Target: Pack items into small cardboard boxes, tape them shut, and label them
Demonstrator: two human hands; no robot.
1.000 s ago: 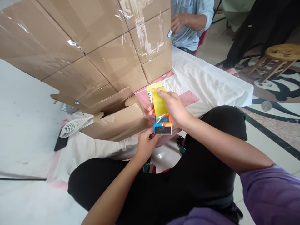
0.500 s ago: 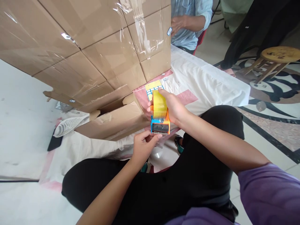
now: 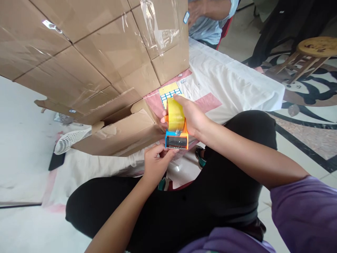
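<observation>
I see the right hand [image 3: 193, 117] wrapped around a tape dispenser [image 3: 177, 135], fingers closed over the yellow tape roll [image 3: 176, 118] with the thumb side hidden behind it. The dispenser is held in the air above the lap, just in front of the open cardboard box [image 3: 121, 135], not touching it as far as I can tell. The left hand [image 3: 155, 163] sits just below the dispenser's blue-and-orange mouth, fingertips pinched together at the clear tape end; whether the tape is actually gripped I cannot tell, since the film is nearly invisible.

Handling judgement: the dispenser looks like light, rigid plastic, safe to grip firmly around the roll and frame. The cutter edge at the mouth should be kept off the fingers. The free tape end is thin, floppy and sticky, likely to curl back on itself; take it by the very tip.

A stack of taped boxes [image 3: 86, 52] leans overhead. Another person's sleeve [image 3: 210, 24] shows beyond the cloth-covered desk [image 3: 237, 84].
</observation>
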